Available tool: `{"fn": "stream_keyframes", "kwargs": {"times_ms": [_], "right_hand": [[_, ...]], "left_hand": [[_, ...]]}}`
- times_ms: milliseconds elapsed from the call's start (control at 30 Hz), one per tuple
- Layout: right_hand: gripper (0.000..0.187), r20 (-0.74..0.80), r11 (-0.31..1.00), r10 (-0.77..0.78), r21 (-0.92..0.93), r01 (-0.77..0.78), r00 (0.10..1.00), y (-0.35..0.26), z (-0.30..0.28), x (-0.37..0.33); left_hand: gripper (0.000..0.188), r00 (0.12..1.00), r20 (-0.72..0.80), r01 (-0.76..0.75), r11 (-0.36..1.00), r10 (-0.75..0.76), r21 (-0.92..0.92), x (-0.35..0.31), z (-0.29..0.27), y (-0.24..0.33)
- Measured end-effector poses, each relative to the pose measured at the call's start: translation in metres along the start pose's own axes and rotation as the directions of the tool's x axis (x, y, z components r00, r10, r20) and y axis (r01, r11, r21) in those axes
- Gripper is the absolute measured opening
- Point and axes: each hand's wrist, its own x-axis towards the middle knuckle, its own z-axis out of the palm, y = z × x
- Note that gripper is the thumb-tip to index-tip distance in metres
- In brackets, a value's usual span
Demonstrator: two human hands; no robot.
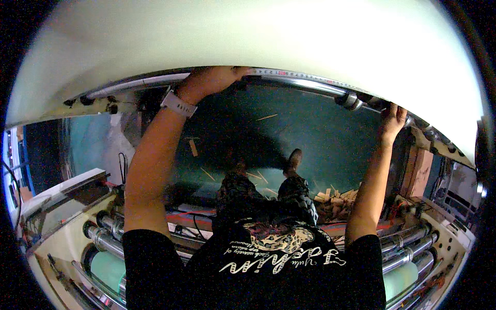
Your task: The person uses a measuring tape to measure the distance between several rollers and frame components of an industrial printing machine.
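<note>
My left hand (214,82), with a pale band on its wrist, lies across a shiny metal bar (294,84) under the edge of a large white curved surface (258,33). Its fingers are bent over the bar and partly hidden at that edge. A measuring strip (310,77) with printed marks runs along the bar, starting by those fingertips. Farther right, my right hand (395,121) reaches up to the same edge. Its fingers are curled beside the bar's fittings (350,101), and what they grip is hidden.
Below me is a dark green floor (227,129) with loose wooden strips and a heap of wood pieces (338,202) near my feet. Metal rollers (106,240) and a green roll (107,271) stand at lower left. More rollers (408,243) are at lower right.
</note>
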Motion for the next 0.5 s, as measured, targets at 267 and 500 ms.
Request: {"fn": "stream_keyframes", "kwargs": {"times_ms": [267, 500], "right_hand": [[0.011, 0.034, 0.988, 0.116, 0.098, -0.119, 0.993, -0.018, 0.004, 0.001], [0.009, 0.065, 0.972, 0.181, 0.140, -0.188, 0.981, -0.015, 0.000, -0.005]], "left_hand": [[0.025, 0.993, 0.090, -0.077, 0.995, 0.083, -0.070, -0.015, -0.023, -0.043], [0.033, 0.987, -0.027, -0.160, 0.986, 0.159, -0.044, -0.018, -0.019, -0.054]]}}
